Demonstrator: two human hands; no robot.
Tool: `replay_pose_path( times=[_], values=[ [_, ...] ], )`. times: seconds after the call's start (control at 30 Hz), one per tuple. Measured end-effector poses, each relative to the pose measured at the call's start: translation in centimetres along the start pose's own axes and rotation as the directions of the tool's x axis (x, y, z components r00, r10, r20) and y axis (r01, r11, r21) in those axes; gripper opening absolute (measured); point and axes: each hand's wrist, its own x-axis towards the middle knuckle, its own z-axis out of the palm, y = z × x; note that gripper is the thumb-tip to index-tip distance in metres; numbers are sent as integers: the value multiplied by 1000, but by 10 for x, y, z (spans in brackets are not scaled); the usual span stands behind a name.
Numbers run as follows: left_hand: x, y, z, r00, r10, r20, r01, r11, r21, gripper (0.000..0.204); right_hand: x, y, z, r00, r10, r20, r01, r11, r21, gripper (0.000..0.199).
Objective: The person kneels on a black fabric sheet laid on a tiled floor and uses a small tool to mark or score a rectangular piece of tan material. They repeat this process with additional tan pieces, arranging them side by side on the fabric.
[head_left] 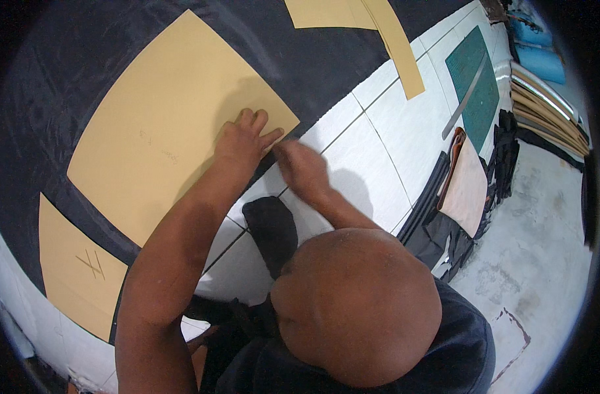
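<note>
A large tan card sheet (162,125) with curved edges lies flat on black fabric (326,72). My left hand (244,134) rests on the sheet near its right corner, fingers spread and pressing down. Just beyond that edge is my right hand (302,169), closed and slightly blurred, its fingertips near the margin of the card and the fabric. Whatever sits in those fingers is hidden. A smaller tan card piece (80,269) with drawn lines lies at lower left. On the white tiled surface (378,157) below my hands there is a small black cloth piece (272,230).
Tan card strips (395,49) overlap at the top. To the right are a green cutting mat (480,98) with a metal ruler (467,95), a pale pinkish piece (465,190) and heaped black cloth (444,240). Several rolls (546,111) stand at far right. A head and dark shirt cover the lower middle.
</note>
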Motion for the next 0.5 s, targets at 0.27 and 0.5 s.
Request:
replay_pose_path(
  times=[0.27,0.5],
  values=[
    [3,-10,8,999,53,-2,-53,998,-23,91,-14,-18,14,997,-65,-33,68,992,109,14],
    [4,-12,-2,996,70,62,-71,997,15,113,-8,-11,9,994,-101,-37,102,994,30,18]
  ],
)
